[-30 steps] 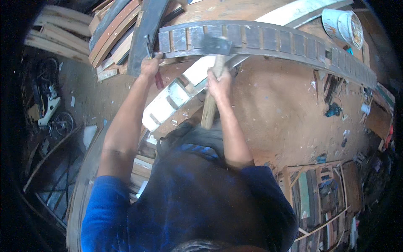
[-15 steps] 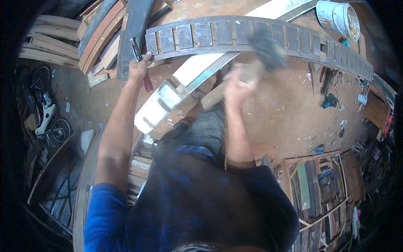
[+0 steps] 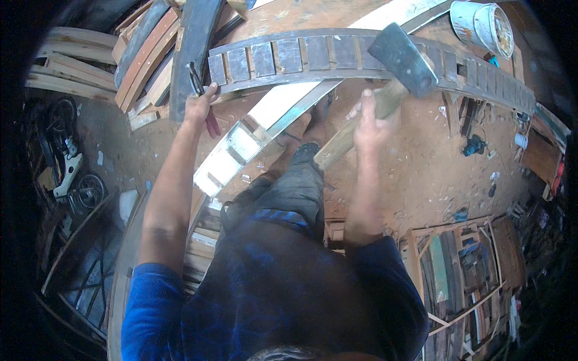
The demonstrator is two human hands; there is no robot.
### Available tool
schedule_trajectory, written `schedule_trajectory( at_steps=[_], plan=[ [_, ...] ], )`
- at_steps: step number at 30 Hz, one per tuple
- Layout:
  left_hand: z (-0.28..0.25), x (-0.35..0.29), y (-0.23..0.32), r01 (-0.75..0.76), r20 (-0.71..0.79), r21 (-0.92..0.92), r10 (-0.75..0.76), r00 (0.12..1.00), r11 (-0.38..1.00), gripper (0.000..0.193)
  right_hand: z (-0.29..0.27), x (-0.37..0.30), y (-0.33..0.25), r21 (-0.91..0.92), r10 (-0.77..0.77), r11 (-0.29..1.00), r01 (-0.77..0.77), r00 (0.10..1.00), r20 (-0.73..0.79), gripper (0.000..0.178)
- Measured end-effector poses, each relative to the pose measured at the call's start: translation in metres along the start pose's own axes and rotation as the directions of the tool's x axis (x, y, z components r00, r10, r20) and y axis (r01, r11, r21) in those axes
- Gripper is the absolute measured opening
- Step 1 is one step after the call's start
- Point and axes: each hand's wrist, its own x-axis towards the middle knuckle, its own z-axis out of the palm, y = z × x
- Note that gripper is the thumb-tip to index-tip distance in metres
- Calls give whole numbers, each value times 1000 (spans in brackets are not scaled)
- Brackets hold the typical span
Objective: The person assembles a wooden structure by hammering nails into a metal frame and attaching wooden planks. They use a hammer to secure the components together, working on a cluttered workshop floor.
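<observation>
In my right hand [image 3: 371, 127] is the thick wooden handle of a hammer [image 3: 400, 59] with a large dark block-shaped head. The head is raised and overlaps the view of a long curved panel [image 3: 292, 55] with dark slats between two rails. My left hand [image 3: 200, 108] is closed around red-handled pincers [image 3: 212, 125], their dark jaws pointing away from me. Its fingers are at the panel's left end. Whether they also press on the panel, I cannot tell. A white curved piece [image 3: 232, 150] with cross bars lies below the panel, beside my legs.
Curved wooden boards [image 3: 147, 57] are piled at the far left. A white bucket [image 3: 478, 27] lies at the far right, and a teal power tool [image 3: 474, 145] rests on the dirt floor. Wooden frames [image 3: 448, 271] stand at the near right. A small bicycle [image 3: 72, 171] is at the left.
My right hand and the hammer have moved to the right, and the hammer head is now higher and sharper in view. My left hand with the pincers has barely moved.
</observation>
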Motion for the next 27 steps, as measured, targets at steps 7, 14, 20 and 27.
schedule_trajectory(
  at_steps=[7,14,20,27],
  plan=[
    [0,4,-3,66,28,-43,-65,998,997,68,-5,73,42,-504,214,863,36,877,430,17],
    [1,-2,5,103,15,-7,-103,995,995,69,-4,96,-5,-354,339,920,-170,799,497,15],
    [0,26,-20,-2,-25,-71,0,1000,997,71,-10,82,44,-567,384,823,-44,779,495,14],
    [6,-8,8,154,-24,-43,-156,988,987,68,-32,4,25,47,218,974,-222,973,73,12]
  ],
)
